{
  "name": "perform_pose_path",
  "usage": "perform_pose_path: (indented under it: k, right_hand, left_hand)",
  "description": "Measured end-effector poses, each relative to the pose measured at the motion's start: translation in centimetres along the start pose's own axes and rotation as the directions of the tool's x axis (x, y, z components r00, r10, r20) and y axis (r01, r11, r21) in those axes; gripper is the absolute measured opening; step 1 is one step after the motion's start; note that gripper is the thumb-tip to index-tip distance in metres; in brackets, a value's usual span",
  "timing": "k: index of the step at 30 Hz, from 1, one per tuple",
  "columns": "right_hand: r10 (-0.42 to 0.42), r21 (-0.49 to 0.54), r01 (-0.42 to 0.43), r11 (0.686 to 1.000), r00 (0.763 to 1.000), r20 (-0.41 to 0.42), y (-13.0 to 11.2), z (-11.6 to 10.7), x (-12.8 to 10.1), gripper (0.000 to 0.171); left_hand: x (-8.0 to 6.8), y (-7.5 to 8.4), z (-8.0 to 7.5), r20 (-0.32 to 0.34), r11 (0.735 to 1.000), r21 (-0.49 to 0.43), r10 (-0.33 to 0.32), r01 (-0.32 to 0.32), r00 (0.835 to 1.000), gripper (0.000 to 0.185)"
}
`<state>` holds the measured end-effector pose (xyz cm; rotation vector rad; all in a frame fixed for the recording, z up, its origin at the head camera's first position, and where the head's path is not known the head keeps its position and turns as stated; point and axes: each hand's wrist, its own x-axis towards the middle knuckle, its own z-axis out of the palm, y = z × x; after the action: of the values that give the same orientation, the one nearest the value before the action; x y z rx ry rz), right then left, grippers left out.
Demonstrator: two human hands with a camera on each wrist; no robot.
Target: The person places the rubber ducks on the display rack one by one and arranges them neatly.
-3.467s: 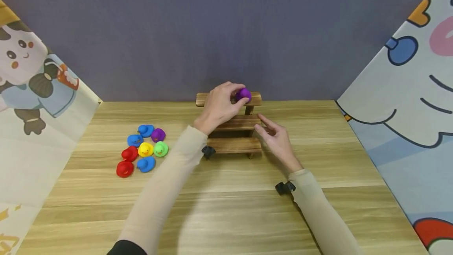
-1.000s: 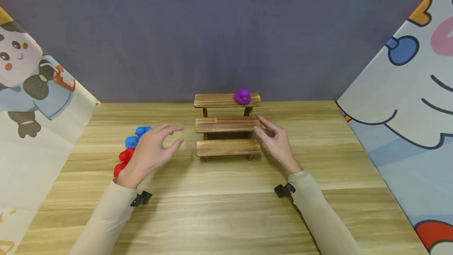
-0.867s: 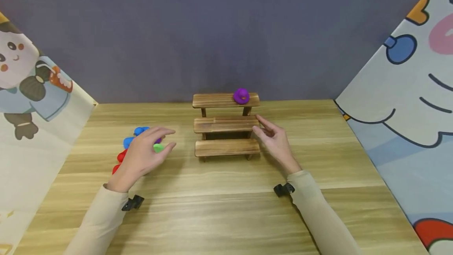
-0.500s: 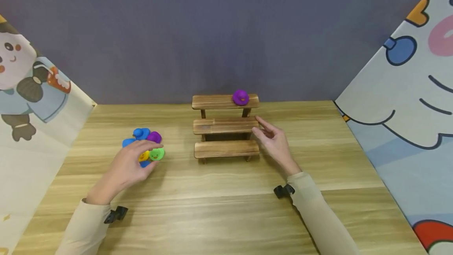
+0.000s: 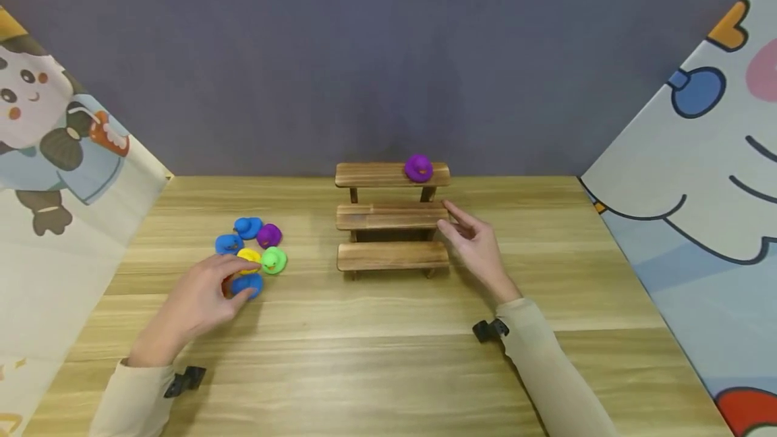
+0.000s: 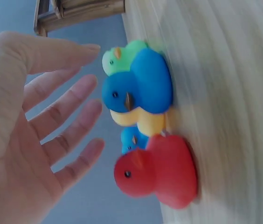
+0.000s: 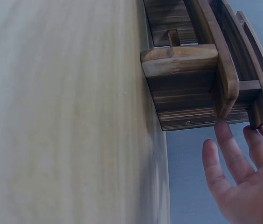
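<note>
My left hand [image 5: 197, 299] hovers over a cluster of rubber ducks at the table's left, thumb and fingers spread. In the left wrist view, a red duck [image 6: 157, 172] and a blue duck [image 6: 152, 84] stand just beyond the fingertips, with a gap between. A green duck [image 5: 274, 260], a yellow duck [image 5: 247, 258] and a purple duck [image 5: 269, 236] sit close by; the hand covers the red ones from above. My right hand [image 5: 476, 248] rests its fingertips against the right end of a three-tier wooden stand [image 5: 391, 257]. Another purple duck [image 5: 419, 168] sits on the top tier.
Two more blue ducks [image 5: 228, 243] lie at the back of the cluster. A grey wall panel [image 5: 376, 59] rises behind the stand. Printed cartoon panels flank the wooden table [image 5: 376, 356] on the left and right.
The purple duck, earlier in my left hand at the top tier, now sits there released. That hand has moved left and down to the duck cluster. My right hand stays at the stand.
</note>
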<state>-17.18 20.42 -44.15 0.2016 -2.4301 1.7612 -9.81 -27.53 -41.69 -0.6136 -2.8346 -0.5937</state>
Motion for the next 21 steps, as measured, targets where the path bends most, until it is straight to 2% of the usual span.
perform_pose_path:
  k: [10,17,21]
  right_hand:
    - [0.001,-0.042,-0.001,0.999,1.0,0.004,0.2,-0.2,-0.1,0.054]
    - [0.01,-0.039,-0.011,0.999,1.0,-0.002,0.1,-0.1,-0.4,0.053]
    - [0.007,-0.043,-0.007,0.999,1.0,0.0,0.0,-0.1,-0.4,0.053]
  left_hand:
    - [-1.2,-1.7,-0.1,0.001,1.0,-0.001,-0.015,0.015,1.0,0.037]
    - [-1.5,-2.0,0.2,0.015,1.0,0.016,0.004,-0.004,1.0,0.037]
    - [-1.5,-2.0,0.1,0.009,1.0,0.017,-0.006,0.006,1.0,0.035]
